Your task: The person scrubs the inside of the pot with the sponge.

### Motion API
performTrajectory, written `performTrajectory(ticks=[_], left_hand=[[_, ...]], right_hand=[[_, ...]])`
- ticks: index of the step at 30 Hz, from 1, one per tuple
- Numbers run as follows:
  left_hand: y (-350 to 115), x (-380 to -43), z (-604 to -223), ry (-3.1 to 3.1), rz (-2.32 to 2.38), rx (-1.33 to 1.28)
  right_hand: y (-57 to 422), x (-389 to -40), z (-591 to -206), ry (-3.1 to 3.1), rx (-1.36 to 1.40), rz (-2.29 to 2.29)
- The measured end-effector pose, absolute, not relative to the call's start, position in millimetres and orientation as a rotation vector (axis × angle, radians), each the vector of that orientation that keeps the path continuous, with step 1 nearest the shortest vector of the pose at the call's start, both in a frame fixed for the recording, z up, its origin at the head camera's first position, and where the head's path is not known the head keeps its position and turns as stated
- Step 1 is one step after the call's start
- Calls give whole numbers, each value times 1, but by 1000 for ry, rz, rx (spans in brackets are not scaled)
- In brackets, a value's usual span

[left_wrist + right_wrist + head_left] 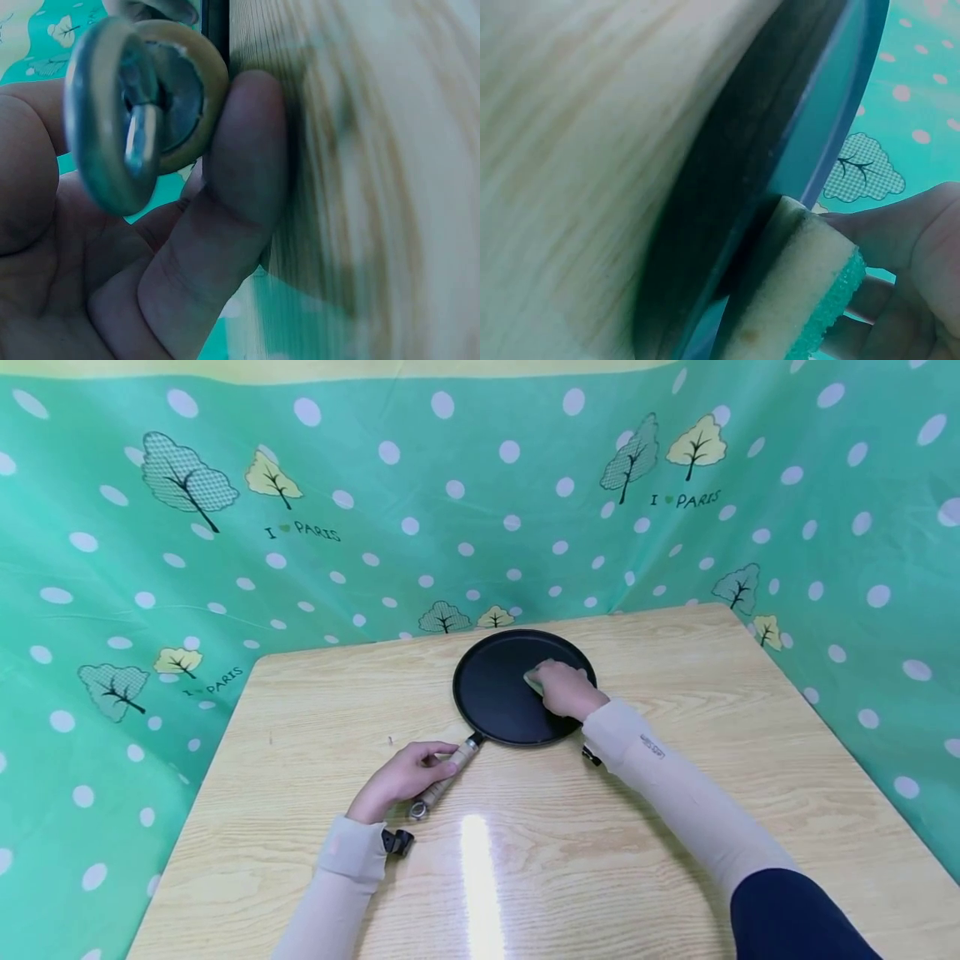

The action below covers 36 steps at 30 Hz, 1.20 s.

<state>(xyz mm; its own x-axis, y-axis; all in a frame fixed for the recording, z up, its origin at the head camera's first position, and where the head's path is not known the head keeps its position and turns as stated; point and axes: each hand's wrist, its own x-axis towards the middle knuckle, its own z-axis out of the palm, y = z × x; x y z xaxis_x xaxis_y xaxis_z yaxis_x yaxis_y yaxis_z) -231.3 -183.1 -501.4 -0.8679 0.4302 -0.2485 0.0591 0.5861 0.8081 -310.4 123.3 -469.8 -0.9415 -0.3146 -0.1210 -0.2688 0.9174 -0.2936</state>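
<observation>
A round black flat pan (pixel 495 693) lies near the back edge of the table, its handle (pixel 444 781) pointing toward the front left. My left hand (pixel 408 772) grips that handle. In the left wrist view the metal hanging ring (pixel 112 120) at the handle's end shows close up, with fingers around the handle. Over the right half of the pan, my right hand (pixel 566 687) holds a sponge (pixel 795 289) down on the cooking surface. The sponge has a pale layer and a green layer. Most of it is hidden by the hand in the head view.
The light wooden table (pixel 675 810) carries a bright strip of reflected light at its front middle. A green dotted curtain (pixel 360 568) with printed trees hangs behind the table and along both sides.
</observation>
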Motion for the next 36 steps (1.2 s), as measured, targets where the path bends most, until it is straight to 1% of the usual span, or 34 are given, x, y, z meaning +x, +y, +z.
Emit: performTrajectory(ticks=[10,23,36], left_hand=[[-183,-232,-501,2393,1197,393],[-183,-231,-501,2406,1200,405],[-183,-231,-501,2396,1215,410]], right_hand=[[125,-293,-470,2921,-479,-380],[119,-270,-475,2956,-611,-402],[106,-263,-477,2961,-694,-423]])
